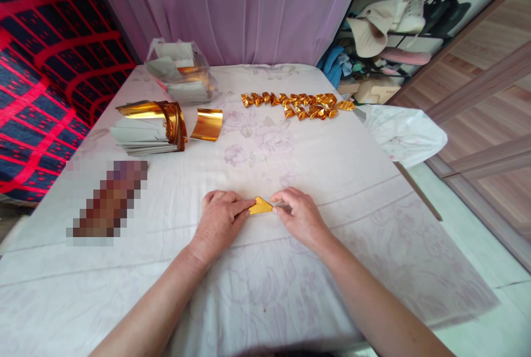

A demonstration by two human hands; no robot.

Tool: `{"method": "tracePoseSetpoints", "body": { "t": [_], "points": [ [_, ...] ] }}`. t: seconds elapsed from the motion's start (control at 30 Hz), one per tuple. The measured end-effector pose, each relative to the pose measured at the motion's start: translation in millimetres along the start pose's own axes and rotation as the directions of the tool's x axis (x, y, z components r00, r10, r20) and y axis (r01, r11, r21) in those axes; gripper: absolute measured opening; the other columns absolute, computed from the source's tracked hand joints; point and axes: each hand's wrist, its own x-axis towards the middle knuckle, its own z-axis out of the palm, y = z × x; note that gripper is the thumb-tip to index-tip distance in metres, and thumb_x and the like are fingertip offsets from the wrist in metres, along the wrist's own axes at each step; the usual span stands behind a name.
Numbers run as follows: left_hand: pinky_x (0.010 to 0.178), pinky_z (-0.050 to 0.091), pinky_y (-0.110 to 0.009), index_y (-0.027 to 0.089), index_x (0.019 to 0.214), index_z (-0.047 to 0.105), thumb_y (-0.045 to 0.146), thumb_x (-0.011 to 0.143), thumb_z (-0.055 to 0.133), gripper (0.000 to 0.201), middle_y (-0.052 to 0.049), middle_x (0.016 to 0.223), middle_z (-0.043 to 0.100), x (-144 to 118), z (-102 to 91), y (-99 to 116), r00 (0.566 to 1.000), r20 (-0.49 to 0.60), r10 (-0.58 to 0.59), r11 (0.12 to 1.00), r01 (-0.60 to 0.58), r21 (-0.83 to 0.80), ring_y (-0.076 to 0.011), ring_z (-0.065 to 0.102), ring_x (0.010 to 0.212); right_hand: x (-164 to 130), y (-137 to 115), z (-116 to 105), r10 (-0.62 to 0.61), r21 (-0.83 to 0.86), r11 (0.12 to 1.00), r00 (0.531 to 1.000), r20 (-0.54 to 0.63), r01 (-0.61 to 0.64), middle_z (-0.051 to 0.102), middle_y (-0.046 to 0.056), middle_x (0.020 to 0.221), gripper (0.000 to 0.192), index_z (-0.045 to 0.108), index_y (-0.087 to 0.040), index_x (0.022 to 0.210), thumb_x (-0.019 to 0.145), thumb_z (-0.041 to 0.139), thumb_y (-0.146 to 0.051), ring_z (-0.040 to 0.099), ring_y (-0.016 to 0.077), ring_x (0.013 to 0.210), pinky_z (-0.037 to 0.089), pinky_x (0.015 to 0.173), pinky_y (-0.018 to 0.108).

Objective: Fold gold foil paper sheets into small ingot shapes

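Note:
A small folded piece of gold paper (260, 205) lies on the cloth-covered table between my two hands. My left hand (222, 210) is closed on its left end, with thumb and forefinger together at the paper. At the right tip, my right hand (298, 214) pinches a corner between thumb and fingertips. The paper looks pointed on the right and flat. Farther back lie two rows of folded gold paper pieces (290, 100). A stack of gold-and-grey paper sheets (145, 136) is at the left, with a single curled gold sheet (208, 124) beside it.
A clear plastic bag with more paper (182, 72) stands at the back left. A blurred-out flat item (110, 199) lies at the left. A white plastic bag (406, 133) hangs at the table's right edge. Beyond are a purple curtain (249, 9) and a shelf with a cap (369, 28).

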Motion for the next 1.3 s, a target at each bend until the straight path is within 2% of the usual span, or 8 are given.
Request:
{"method": "tracePoseSetpoints", "body": {
  "t": [0.23,0.47,0.6,0.73,0.97,1.13,1.3],
  "points": [
    [0.089,0.034,-0.042,0.036,0.108,0.074,0.026,0.093,0.056,0.025,0.000,0.090,0.070,-1,-2.5,-4,1.000,0.005,0.013,1.000,-0.013,-0.024,-0.0183,0.059,0.087,0,4,-1,-0.035,0.034,0.999,0.999,0.008,0.035,0.068,0.001,0.089,0.023,0.067,-0.023,0.089,0.075,0.058,-0.007,0.062,0.0163,0.078,0.046,0.073,0.030],
    [0.090,0.035,-0.041,0.035,0.112,0.072,0.021,0.093,0.053,0.030,0.000,0.091,0.070,-4,-3.4,-5,0.999,0.001,0.042,0.999,-0.042,-0.015,-0.0181,0.060,0.087,-2,4,1,-0.060,0.022,0.998,0.998,-0.028,0.061,0.068,0.001,0.088,0.023,0.066,-0.023,0.088,0.074,0.057,-0.006,0.062,0.0165,0.078,0.046,0.074,0.030],
    [0.089,0.035,-0.042,0.034,0.119,0.068,0.027,0.095,0.054,0.029,-0.002,0.093,0.068,-7,-3.6,-1,0.995,-0.037,0.093,0.995,-0.091,0.048,-0.0193,0.058,0.088,-3,2,2,-0.078,-0.007,0.997,0.996,-0.050,0.077,0.068,0.001,0.088,0.022,0.066,-0.022,0.088,0.075,0.058,-0.007,0.061,0.0165,0.077,0.045,0.074,0.030],
    [0.086,0.036,-0.041,0.033,0.111,0.072,0.028,0.095,0.054,0.024,-0.003,0.091,0.067,-7,-4.1,0,0.991,-0.038,0.127,0.986,-0.122,0.114,-0.0198,0.056,0.086,-3,1,3,-0.075,0.008,0.997,0.995,-0.059,0.075,0.068,0.001,0.088,0.022,0.066,-0.022,0.087,0.075,0.057,-0.006,0.061,0.0161,0.076,0.045,0.071,0.029],
    [0.088,0.037,-0.041,0.033,0.104,0.074,0.026,0.093,0.058,0.021,-0.001,0.090,0.070,-9,-7.7,-4,0.994,-0.047,0.102,0.992,-0.098,0.075,-0.0190,0.059,0.086,-4,2,2,-0.082,0.004,0.997,0.994,-0.069,0.083,0.068,0.002,0.090,0.022,0.066,-0.022,0.089,0.076,0.057,-0.009,0.062,0.0163,0.078,0.046,0.073,0.030],
    [0.087,0.040,-0.042,0.028,0.105,0.072,0.036,0.088,0.063,0.021,-0.003,0.094,0.070,-10,-6.7,3,0.998,-0.069,0.017,0.996,-0.011,0.086,-0.0229,0.059,0.091,-6,1,3,-0.104,-0.037,0.994,0.991,-0.085,0.101,0.069,0.003,0.102,0.029,0.066,-0.024,0.100,0.077,0.056,-0.010,0.064,0.0173,0.084,0.046,0.082,0.034],
    [0.088,0.038,-0.044,0.026,0.098,0.070,0.034,0.088,0.062,0.015,-0.003,0.093,0.070,-9,-5.0,9,0.998,-0.067,-0.013,0.994,0.020,0.104,-0.0241,0.059,0.091,-7,-1,3,-0.124,-0.066,0.991,0.988,-0.095,0.118,0.068,0.004,0.106,0.031,0.065,-0.024,0.104,0.078,0.055,-0.011,0.064,0.0200,0.095,0.045,0.085,0.036]
  ]
}}
